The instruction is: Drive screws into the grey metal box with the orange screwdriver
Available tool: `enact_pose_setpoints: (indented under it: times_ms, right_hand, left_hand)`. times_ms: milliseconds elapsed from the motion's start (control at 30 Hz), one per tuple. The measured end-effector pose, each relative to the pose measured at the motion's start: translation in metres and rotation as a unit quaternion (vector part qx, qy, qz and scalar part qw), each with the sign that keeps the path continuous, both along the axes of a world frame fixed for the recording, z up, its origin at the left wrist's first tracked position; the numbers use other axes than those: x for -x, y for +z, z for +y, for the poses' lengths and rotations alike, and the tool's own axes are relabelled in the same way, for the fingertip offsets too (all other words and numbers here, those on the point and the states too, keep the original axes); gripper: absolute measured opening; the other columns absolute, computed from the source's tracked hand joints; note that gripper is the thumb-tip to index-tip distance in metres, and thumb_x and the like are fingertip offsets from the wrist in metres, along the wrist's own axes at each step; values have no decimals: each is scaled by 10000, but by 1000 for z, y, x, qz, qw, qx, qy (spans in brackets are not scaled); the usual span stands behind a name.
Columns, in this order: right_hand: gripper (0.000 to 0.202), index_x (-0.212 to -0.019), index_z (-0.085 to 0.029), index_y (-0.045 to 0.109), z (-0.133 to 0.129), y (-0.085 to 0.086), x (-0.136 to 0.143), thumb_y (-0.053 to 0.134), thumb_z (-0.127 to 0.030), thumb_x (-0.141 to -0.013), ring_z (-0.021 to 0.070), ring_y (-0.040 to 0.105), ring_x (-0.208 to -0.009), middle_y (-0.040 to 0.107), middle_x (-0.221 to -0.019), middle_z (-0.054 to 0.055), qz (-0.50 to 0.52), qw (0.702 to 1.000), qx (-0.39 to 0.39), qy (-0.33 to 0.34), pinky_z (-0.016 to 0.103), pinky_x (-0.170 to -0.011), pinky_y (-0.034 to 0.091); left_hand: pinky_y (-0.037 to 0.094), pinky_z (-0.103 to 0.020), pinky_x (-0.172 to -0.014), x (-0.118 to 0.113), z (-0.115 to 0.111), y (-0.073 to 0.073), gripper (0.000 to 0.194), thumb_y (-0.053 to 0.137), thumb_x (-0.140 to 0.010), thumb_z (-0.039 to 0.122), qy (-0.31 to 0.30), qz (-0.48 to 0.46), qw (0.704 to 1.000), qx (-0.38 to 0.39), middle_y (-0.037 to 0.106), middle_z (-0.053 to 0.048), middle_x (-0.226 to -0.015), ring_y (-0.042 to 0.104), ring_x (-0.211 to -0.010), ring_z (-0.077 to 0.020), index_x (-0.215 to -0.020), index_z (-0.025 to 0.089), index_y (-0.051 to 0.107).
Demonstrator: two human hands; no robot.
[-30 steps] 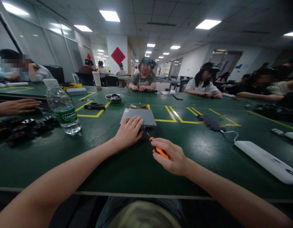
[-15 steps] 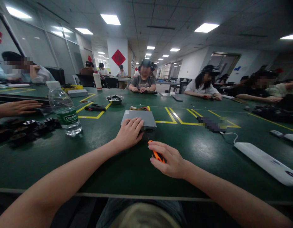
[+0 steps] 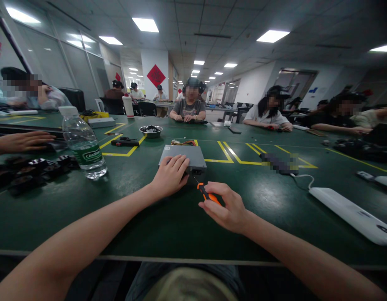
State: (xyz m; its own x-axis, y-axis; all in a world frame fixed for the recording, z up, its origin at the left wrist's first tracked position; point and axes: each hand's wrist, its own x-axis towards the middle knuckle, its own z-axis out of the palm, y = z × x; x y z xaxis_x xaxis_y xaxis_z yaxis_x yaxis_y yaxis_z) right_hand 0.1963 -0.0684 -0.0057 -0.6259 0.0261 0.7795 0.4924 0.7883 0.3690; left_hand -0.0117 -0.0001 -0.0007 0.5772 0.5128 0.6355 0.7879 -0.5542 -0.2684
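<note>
A grey computer power supply (image 3: 195,156) lies on the table straight ahead, its socket side facing me and a bundle of coloured wires (image 3: 182,143) at its far side. My left hand (image 3: 173,175) is draped over its near left part, fingers on the top and thumb down at the front face, holding it. My right hand (image 3: 226,207) grips a screwdriver with an orange and black handle (image 3: 209,194) between thumb and fingers. The thin shaft points up and left to the front face below the socket. Whether the tip touches a screw is too small to tell.
On the left stand a water bottle (image 3: 85,146), several dark parts (image 3: 39,169) and another person's hand (image 3: 27,142). Farther back are a metal bowl (image 3: 151,131) and a black tool (image 3: 125,142). A white power bank (image 3: 353,213) with a cable lies right. People sit across the table.
My right hand's fingers have shifted back along the screwdriver handle and opened somewhat, so more of the handle and shaft shows. My left hand and the power supply have stayed put.
</note>
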Motion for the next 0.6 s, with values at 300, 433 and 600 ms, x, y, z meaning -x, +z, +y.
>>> enact_pose_setpoints:
  times_ms: [300,433,600]
  right_hand:
    - [199,-944,-187,482,0,-1,0,565,-98,-786,207,547,-1047,517,-1092,103,-2,1000,11,-5,369,-803,554]
    - [220,-943,-205,485,-1,5,0,625,-162,-778,164,574,-877,543,-954,60,16,1000,-23,-15,307,-692,561]
    - [152,-892,-161,517,-2,5,1,552,-70,-775,170,580,-923,615,-951,73,8,1000,7,0,288,-760,550]
  left_hand:
    - [333,-435,-937,0,0,0,416,412,-874,309,5,5,1000,1,504,-150,-1287,457,-1179,-282,-1244,125,455]
    - [336,-437,-932,0,0,0,416,415,-872,307,5,5,1000,1,505,-151,-1287,456,-1179,-283,-1243,124,458]
    - [339,-437,-937,0,0,0,420,423,-870,313,4,1,1000,2,508,-149,-1284,458,-1179,-281,-1244,124,461]
